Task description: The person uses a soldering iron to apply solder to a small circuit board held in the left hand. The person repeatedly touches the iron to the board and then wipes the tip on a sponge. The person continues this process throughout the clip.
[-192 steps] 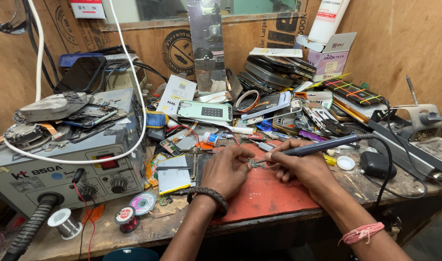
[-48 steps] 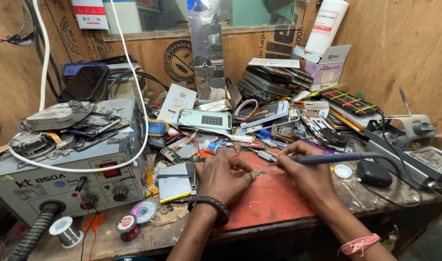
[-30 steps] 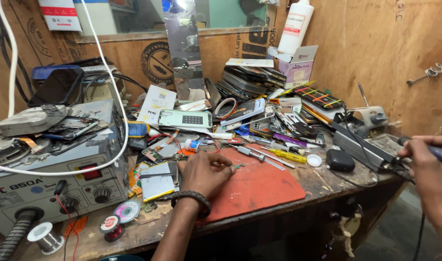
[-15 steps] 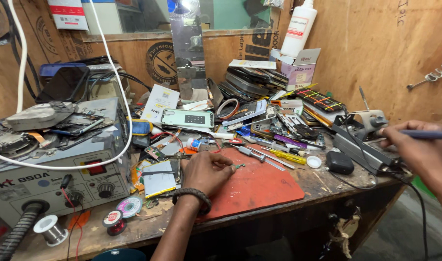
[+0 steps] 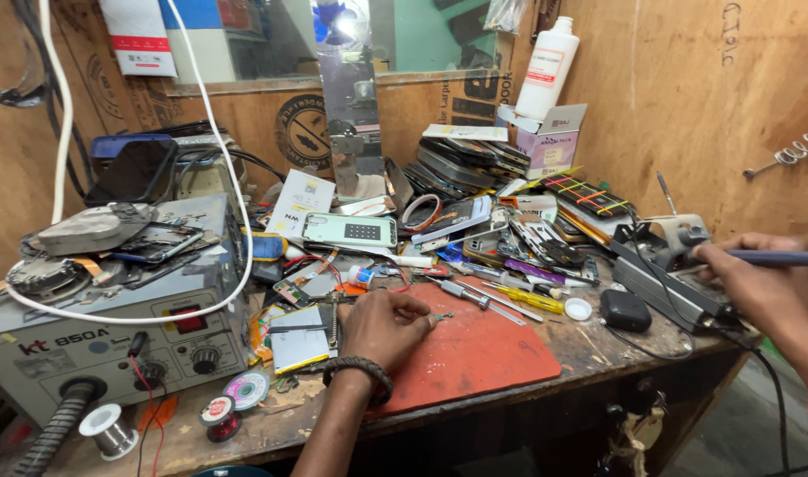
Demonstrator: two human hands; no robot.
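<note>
The small green part (image 5: 443,315) lies on the red mat (image 5: 483,353), near the middle of the tabletop (image 5: 598,340), pinched at its left end by the fingertips of our left hand (image 5: 382,327). It is too small for us to read its shape surely, but its long axis seems to run left to right, free end pointing right toward the screwdrivers (image 5: 501,299).

Our right hand (image 5: 744,278) is off at the right edge, closed around the grey handle of the soldering iron (image 5: 779,258). The handle runs roughly level, left to right, its working end pointing left toward the iron stand (image 5: 678,234) and the long dark tool case (image 5: 664,287); the tip itself is hidden behind our fingers.

To do this well, we judge we should keep the left fingertips light and steady so the part stays flat on the mat, and mind the iron's cable (image 5: 779,402) and the clutter just left of the stand.

Far left stands the grey rework station (image 5: 112,340), with solder spools (image 5: 108,428) near it.
</note>
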